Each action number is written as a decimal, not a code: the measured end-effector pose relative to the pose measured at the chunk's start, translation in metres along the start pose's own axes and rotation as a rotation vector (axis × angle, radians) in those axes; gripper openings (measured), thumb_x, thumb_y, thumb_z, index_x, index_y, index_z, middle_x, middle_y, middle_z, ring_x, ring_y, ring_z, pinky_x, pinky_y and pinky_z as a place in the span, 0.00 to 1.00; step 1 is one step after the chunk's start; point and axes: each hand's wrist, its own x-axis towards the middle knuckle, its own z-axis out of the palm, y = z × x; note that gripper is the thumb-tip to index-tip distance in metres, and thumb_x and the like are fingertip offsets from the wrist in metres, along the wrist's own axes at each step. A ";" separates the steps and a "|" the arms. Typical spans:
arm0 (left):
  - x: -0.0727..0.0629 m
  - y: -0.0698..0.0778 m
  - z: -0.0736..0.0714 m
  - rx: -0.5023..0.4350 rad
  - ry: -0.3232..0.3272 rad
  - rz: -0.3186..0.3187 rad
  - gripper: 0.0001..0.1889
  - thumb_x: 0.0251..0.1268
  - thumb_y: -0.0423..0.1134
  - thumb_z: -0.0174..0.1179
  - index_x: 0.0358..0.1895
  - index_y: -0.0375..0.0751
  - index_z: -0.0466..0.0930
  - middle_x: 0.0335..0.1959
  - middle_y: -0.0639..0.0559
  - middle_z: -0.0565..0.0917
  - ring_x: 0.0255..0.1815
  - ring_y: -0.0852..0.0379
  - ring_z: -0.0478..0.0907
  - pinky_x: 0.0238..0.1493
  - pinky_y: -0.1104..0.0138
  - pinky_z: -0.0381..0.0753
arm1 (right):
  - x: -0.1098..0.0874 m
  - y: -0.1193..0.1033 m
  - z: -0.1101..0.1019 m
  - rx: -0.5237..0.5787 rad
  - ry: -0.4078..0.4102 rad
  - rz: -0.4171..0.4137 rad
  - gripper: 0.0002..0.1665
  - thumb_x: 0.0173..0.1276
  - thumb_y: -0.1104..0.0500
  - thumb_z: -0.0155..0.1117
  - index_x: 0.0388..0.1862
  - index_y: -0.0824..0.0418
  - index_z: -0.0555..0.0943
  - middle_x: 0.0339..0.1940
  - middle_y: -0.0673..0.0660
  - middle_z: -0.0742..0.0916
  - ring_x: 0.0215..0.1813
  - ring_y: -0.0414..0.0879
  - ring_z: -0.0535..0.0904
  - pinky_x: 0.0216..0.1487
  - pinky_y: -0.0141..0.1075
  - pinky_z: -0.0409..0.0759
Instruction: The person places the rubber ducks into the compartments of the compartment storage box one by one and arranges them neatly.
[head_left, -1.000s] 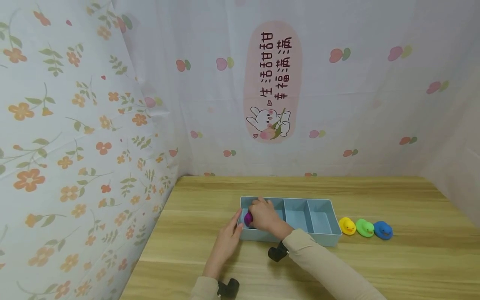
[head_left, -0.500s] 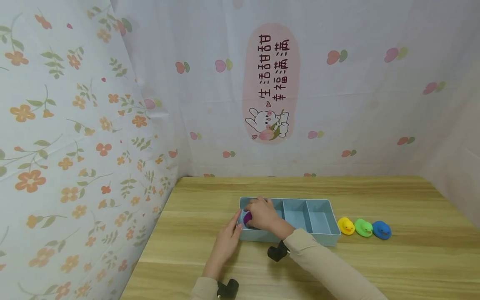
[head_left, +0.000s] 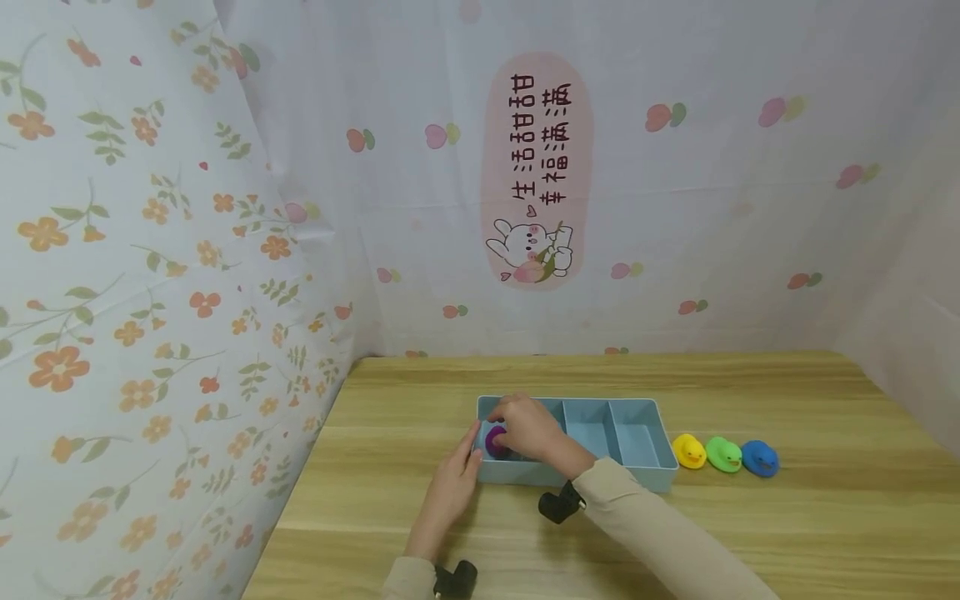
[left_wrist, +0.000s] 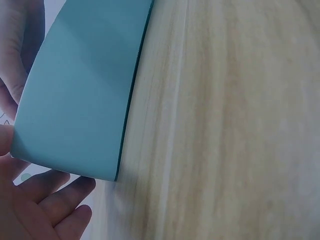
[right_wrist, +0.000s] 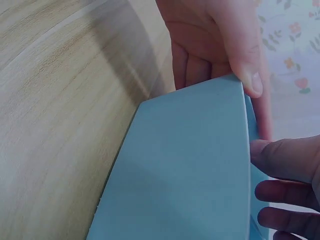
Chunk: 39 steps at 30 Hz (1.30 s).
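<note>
In the head view a light blue compartment box (head_left: 641, 477) stands on the wooden table. My left hand (head_left: 450, 493) holds its left end, thumb at the front corner rim and fingers along the end wall. The left wrist view shows those fingers (left_wrist: 65, 200) against the wall. Inside the leftmost compartment lies a small purple toy (head_left: 491, 435), partly covered, so its shape is unclear. My right hand (head_left: 531, 429) reaches in over it, thumb overlapping the toy. In the right wrist view its fingers (right_wrist: 287, 192) look fairly straight and apart; the box wall hides the toy there.
Right of the box, a yellow rubber duck (head_left: 688, 451), a green duck (head_left: 724, 454) and a blue duck (head_left: 761, 458) stand in a row. Dividers split the box into compartments. A patterned cloth (head_left: 420, 208) hangs behind the table and along its left side.
The right hand's fingers have shifted slightly over the purple toy, and more of the toy shows. My left hand stays at the box end. The view has tilted a little.
</note>
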 end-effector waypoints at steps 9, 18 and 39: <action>-0.001 0.000 0.000 0.017 0.004 0.011 0.25 0.77 0.45 0.42 0.73 0.47 0.59 0.65 0.34 0.71 0.63 0.33 0.70 0.62 0.40 0.70 | -0.001 0.002 -0.006 0.025 -0.001 0.022 0.14 0.56 0.60 0.72 0.42 0.63 0.87 0.41 0.55 0.87 0.46 0.49 0.83 0.45 0.40 0.85; 0.000 -0.001 0.001 0.013 -0.002 0.020 0.25 0.77 0.44 0.42 0.73 0.47 0.59 0.66 0.35 0.71 0.64 0.33 0.70 0.62 0.40 0.70 | -0.003 0.007 -0.007 0.048 0.007 0.020 0.14 0.56 0.61 0.72 0.42 0.63 0.87 0.41 0.55 0.87 0.45 0.49 0.83 0.45 0.41 0.84; 0.001 -0.002 0.001 -0.030 0.004 0.012 0.24 0.77 0.39 0.42 0.74 0.47 0.58 0.69 0.41 0.67 0.66 0.37 0.68 0.66 0.42 0.67 | -0.012 0.016 -0.017 0.116 0.065 0.052 0.13 0.56 0.62 0.72 0.41 0.64 0.87 0.37 0.56 0.87 0.41 0.49 0.82 0.41 0.43 0.84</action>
